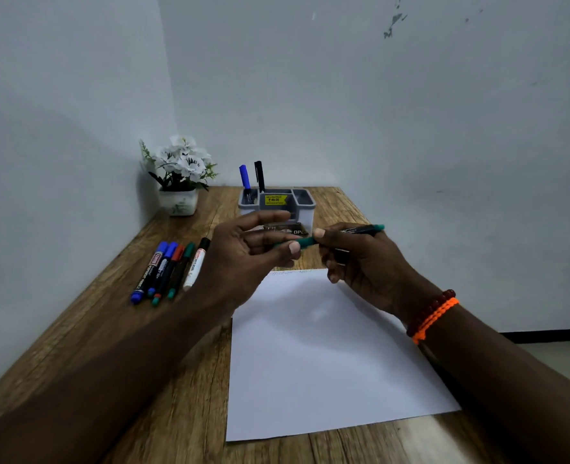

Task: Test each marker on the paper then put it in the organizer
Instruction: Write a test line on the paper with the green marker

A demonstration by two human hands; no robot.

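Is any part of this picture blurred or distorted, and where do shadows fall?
Head view: both forearms blur near the lower edge; the table edges splay from wide-angle distortion; soft hand shadows fall on the paper; dim, bluish light.

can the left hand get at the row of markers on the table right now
Probably not straight away: the left hand pinches the green cap end of the marker that the right hand grips. Once it lets go, the row of markers lies unobstructed just beside it.
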